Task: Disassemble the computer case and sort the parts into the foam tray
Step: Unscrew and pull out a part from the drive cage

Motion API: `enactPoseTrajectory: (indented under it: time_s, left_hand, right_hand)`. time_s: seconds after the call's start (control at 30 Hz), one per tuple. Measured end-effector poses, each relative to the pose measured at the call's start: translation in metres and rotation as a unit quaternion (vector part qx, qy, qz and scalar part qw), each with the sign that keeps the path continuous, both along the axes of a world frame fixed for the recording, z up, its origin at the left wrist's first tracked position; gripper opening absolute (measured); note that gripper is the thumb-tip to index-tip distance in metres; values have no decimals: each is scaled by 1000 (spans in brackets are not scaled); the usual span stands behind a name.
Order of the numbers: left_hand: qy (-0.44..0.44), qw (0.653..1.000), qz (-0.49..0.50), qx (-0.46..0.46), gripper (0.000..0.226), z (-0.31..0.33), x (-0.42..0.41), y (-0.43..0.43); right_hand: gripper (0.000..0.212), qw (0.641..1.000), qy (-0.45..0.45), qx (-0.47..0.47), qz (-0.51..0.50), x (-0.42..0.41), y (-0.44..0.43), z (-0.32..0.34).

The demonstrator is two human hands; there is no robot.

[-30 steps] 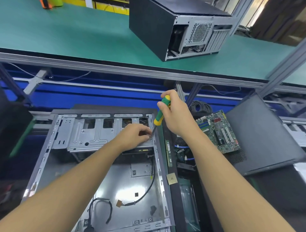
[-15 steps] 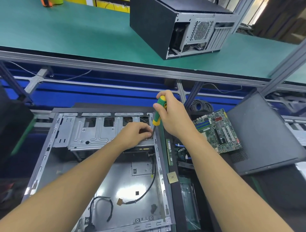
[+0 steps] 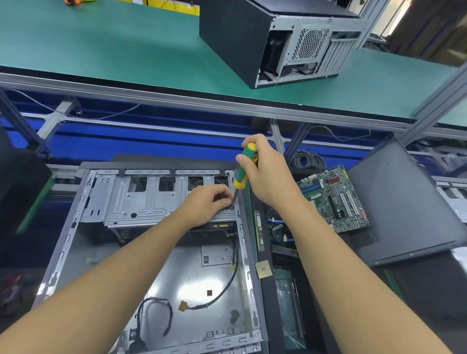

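Up top, a green bench mat (image 3: 101,45) ran right across the view, and a closed black tower (image 3: 227,38) lay on its side there, its grey rear panel and mesh grille facing the camera. At the far left edge of the mat sat an orange object (image 3: 72,2), mostly cut off. Below the mat ran an aluminium rail (image 3: 177,97), a thin cable (image 3: 101,115) drooped under it, and behind came a blue panel (image 3: 151,141). A coil of black cable (image 3: 307,160) lay near a slanted frame post (image 3: 293,144).

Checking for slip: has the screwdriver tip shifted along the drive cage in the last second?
No. The screwdriver tip stays at the drive cage's right end, beside the left hand.
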State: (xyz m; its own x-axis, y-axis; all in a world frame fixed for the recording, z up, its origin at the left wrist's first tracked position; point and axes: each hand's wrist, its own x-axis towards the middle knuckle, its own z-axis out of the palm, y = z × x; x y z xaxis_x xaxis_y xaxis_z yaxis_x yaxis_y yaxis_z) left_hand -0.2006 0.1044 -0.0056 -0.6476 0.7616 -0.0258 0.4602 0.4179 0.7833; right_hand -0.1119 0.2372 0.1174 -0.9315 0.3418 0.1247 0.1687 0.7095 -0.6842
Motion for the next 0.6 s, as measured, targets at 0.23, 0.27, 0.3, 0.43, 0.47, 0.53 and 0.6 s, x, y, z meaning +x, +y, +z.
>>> enactPoseTrajectory:
  time_s: [0.23, 0.27, 0.3, 0.43, 0.47, 0.53, 0.6]
  left_hand:
    - [-18, 1000, -7, 7, 25, 2, 1, -3]
    - [-24, 1000, -9, 12, 25, 3, 1, -4]
    - [-29, 999, -11, 17, 25, 3, 2, -4]
    - [-25, 999, -16, 21, 24, 2, 2, -3]
    - [-26, 999, -15, 22, 24, 2, 2, -3]
    - [-44, 998, -6, 48, 27, 5, 2, -3]
    - [-84, 991, 7, 106, 29, 13, 1, -4]
  right_hand:
    - [36, 994, 65, 82, 6, 4, -3, -3]
    - [37, 993, 71, 92, 9, 5, -4, -4]
    - [36, 992, 76, 96, 12, 6, -5, -5]
    - [33, 995, 53, 79, 16, 6, -5, -1]
    - [33, 995, 28, 93, 18, 5, -3, 3]
    - [37, 988, -30, 148, 16, 3, 0, 12]
    - [45, 977, -74, 200, 5, 3, 1, 18]
